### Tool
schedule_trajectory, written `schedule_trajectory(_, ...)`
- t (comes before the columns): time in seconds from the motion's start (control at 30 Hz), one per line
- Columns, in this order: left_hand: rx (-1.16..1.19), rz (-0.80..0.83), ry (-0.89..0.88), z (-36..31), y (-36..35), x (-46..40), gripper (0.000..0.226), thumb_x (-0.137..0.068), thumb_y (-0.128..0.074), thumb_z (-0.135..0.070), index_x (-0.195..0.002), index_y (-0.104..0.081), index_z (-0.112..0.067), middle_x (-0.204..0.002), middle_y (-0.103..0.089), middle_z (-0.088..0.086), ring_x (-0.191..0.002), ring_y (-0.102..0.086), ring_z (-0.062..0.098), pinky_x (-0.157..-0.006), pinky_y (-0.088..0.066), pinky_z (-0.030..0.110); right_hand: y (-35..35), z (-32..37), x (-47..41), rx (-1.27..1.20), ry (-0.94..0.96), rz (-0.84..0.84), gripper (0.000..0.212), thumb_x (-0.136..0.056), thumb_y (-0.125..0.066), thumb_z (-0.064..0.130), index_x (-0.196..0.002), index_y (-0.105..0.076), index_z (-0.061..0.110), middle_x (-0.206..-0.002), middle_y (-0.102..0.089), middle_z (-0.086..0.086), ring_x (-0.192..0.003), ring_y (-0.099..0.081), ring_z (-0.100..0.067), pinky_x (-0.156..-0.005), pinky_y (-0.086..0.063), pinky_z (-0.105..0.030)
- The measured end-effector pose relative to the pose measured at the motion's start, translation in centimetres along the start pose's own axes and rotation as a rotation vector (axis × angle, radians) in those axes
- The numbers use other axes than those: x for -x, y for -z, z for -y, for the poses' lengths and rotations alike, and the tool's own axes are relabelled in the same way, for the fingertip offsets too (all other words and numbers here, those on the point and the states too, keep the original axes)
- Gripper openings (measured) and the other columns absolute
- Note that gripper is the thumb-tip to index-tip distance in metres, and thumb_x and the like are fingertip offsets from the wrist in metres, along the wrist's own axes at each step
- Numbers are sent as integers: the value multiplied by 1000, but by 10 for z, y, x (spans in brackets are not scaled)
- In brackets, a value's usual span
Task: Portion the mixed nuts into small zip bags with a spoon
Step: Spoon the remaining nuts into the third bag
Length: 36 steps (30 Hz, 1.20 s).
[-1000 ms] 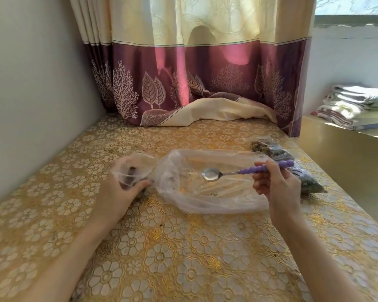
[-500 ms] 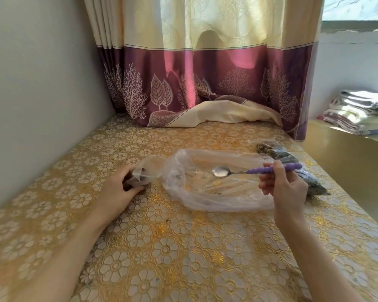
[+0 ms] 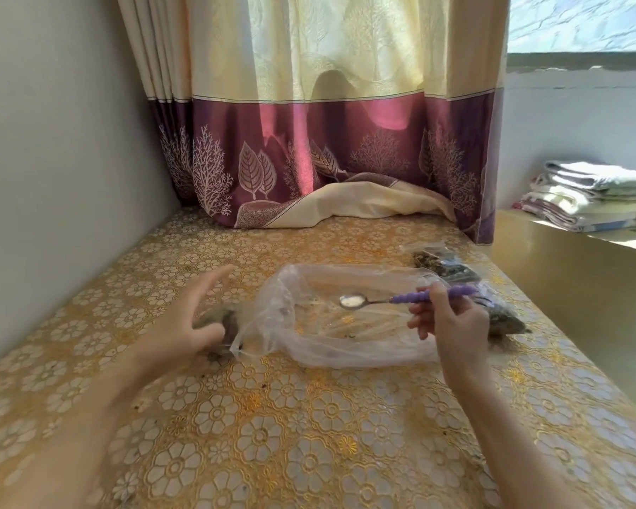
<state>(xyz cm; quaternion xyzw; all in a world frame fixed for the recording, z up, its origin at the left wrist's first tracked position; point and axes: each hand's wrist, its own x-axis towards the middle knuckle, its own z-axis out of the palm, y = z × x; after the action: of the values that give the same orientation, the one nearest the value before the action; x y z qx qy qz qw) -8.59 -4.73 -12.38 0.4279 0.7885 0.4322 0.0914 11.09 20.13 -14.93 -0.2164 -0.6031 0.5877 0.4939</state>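
Note:
A large clear plastic bag (image 3: 349, 347) lies nearly flat on the table, with only crumbs inside. My right hand (image 3: 452, 321) holds a spoon (image 3: 393, 298) by its purple handle; the empty metal bowl hovers over the bag. My left hand (image 3: 188, 317) is blurred, fingers spread, just left of the bag's mouth. Under its thumb lies a small zip bag (image 3: 223, 323) with a little dark filling. It is touching or nearly touching that bag. Filled small bags of nuts (image 3: 445, 268) lie behind and to the right of my right hand.
The table (image 3: 272, 435) carries a gold flower-patterned cover. A wall runs along the left. A purple and cream curtain (image 3: 327, 159) hangs at the back, its hem on the table. The table's right edge drops off; folded towels (image 3: 595, 192) lie on a ledge beyond.
My left hand has let go of the small zip bag, which it was gripping before, and its fingers have spread open. The spoon stays about where it was over the large bag.

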Motion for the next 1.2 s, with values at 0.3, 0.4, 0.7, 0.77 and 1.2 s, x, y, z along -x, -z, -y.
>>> schedule_trajectory(0.3, -443, 222, 462, -19, -37, -100, 82, -82, -50, -62, -142, -30, -10, -139, -43, 8, -103, -54, 18, -68, -45, 21, -20, -13, 12, 140, -115, 216, 25, -95, -54, 19, -84, -75, 8, -78, -74, -7, -67, -72, -19, -46, -50, -24)
schedule_trajectory(0.4, -397, 221, 481, -16, -41, -113, 60, -79, -67, -43, -124, -49, -8, -106, -58, 3, -74, -56, 9, -53, -43, 18, -19, -14, 10, 200, -133, 253, 26, -95, -54, 19, -86, -76, 10, -78, -74, -7, -61, -69, -20, -43, -45, -24)
schedule_trajectory(0.7, -346, -69, 159, -52, -35, -128, 18, -79, -67, -14, -97, -65, -14, -89, -58, 2, -75, -53, 13, -64, -43, 21, -20, -18, 9, 294, -85, 296, 25, -96, -53, 23, -89, -77, 17, -69, -71, -4, -54, -60, -7, -49, -37, -12)
schedule_trajectory(0.77, -374, -139, 60, -70, -36, -132, 24, -77, -67, -16, -101, -68, -18, -93, -58, 0, -84, -54, 13, -68, -40, 22, -21, -18, 9, 297, -87, 295, 25, -96, -53, 22, -89, -77, 15, -69, -70, -3, -53, -60, -6, -47, -37, -11)
schedule_trajectory(1.2, -472, -189, -135, -91, -48, -133, 27, -78, -60, -12, -102, -68, -21, -103, -64, 5, -89, -54, 17, -82, -45, 32, -18, -5, 13, 370, 69, 223, 28, -94, -55, 18, -74, -67, 33, -72, -73, -3, -50, -60, -9, -62, -53, -37)
